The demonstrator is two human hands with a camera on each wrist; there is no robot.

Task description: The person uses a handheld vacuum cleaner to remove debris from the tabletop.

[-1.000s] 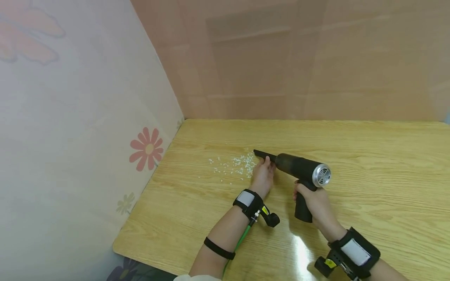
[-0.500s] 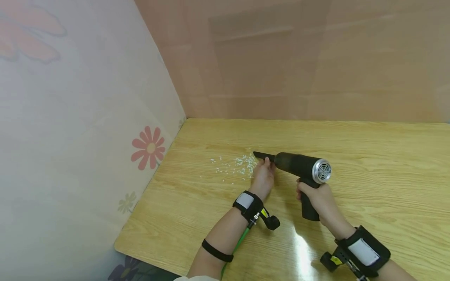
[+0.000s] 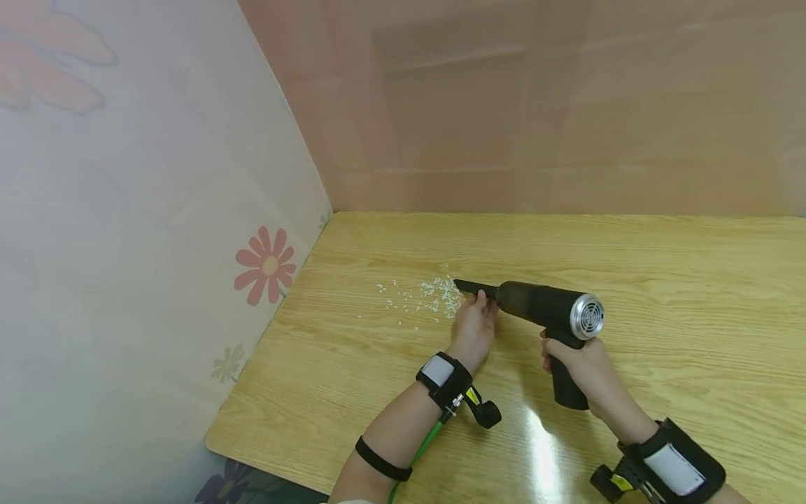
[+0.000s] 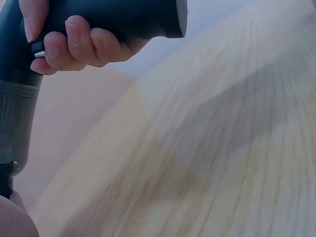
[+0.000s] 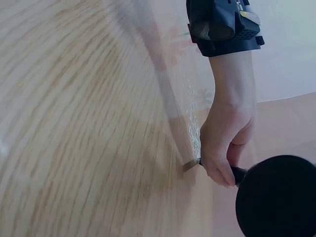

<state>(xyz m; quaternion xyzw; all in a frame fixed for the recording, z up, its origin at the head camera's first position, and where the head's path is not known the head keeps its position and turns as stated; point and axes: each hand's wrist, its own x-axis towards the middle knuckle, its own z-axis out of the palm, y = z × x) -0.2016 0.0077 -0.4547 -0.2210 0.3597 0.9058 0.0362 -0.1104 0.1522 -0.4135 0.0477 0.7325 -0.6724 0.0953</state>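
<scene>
A black handheld vacuum cleaner (image 3: 544,303) with a silver vented end spans both hands, its narrow nozzle pointing left. My right hand (image 3: 585,367) grips the pistol handle; in the left wrist view, the right fingers (image 4: 81,44) curl round it. Near the front, my left hand (image 3: 475,327) pinches the slim nozzle (image 3: 469,286) between thumb and fingers, which the right wrist view shows from the side. Small white bits (image 3: 443,294) lie scattered on the wooden table, densest right at the nozzle tip and thinner to the left.
The light wood table (image 3: 693,315) meets a tan sheet (image 3: 567,105) at its back edge. A pale flower-patterned wall (image 3: 157,245) borders it on the left. Black camera straps sit on both wrists, and a green cable (image 3: 428,442) runs along the left forearm.
The vacuum's body and my right hand have shifted right and slightly toward me. My left hand and the nozzle have come slightly nearer too, still held. The white bits look much the same.
</scene>
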